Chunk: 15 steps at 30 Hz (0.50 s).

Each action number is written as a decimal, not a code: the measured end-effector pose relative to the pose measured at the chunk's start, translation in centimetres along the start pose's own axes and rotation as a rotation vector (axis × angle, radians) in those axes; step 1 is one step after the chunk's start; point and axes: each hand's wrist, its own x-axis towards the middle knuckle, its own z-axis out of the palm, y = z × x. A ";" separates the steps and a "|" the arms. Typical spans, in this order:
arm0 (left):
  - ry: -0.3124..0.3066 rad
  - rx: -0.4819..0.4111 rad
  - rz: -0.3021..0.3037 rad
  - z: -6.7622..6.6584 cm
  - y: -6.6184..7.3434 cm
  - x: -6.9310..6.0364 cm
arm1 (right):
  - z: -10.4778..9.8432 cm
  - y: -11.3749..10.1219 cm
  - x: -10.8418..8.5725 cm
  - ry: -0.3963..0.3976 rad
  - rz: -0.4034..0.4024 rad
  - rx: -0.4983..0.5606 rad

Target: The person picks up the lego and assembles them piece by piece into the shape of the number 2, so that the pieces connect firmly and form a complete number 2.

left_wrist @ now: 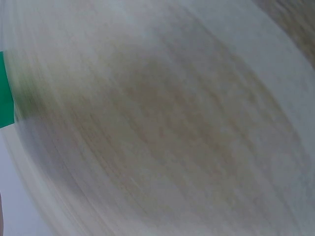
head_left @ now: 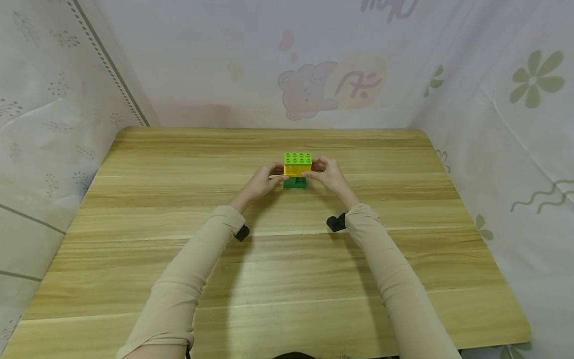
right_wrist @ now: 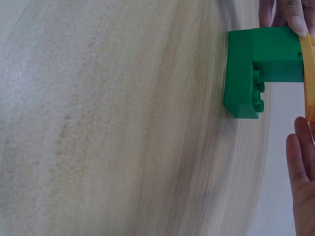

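Observation:
A small stack of toy building bricks stands on the wooden table in the head view. Its light green studded brick [head_left: 298, 159] is on top, a yellow brick [head_left: 297, 171] under that, and dark green bricks [head_left: 294, 183] at the bottom. My left hand [head_left: 265, 179] pinches the yellow brick from the left, thumb on the near side. From the right my right hand [head_left: 331, 175] pinches it the same way. In the right wrist view, the green base brick [right_wrist: 241, 76] has bare studs beside the second green brick [right_wrist: 278, 51].
The wooden table [head_left: 179, 199] reaches back to a wall covered with printed cloth [head_left: 202, 65]. Dark wrist cameras [head_left: 336, 222] sit at both sleeve cuffs. The left wrist view shows mostly blurred tabletop [left_wrist: 162, 118], with a green brick [left_wrist: 6, 93] at its left edge.

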 end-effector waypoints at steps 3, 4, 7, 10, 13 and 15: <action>0.000 0.000 -0.004 0.0 0.0 0.0 | 0.0 0.0 0.0 0.002 -0.005 0.003; 0.000 0.002 -0.007 0.0 0.0 0.0 | 0.0 0.0 0.0 0.002 -0.005 0.002; 0.000 0.008 -0.016 0.0 0.0 0.0 | 0.0 -0.1 -0.1 0.002 -0.003 -0.006; -0.001 0.013 -0.018 0.0 0.1 0.0 | 0.0 -0.1 -0.1 0.002 -0.002 -0.011; -0.003 0.010 -0.011 0.0 0.2 0.0 | -0.1 -0.3 -0.2 -0.001 -0.003 -0.018; -0.009 0.012 -0.010 0.0 0.2 -0.1 | -0.2 -0.4 -0.3 -0.005 -0.002 -0.031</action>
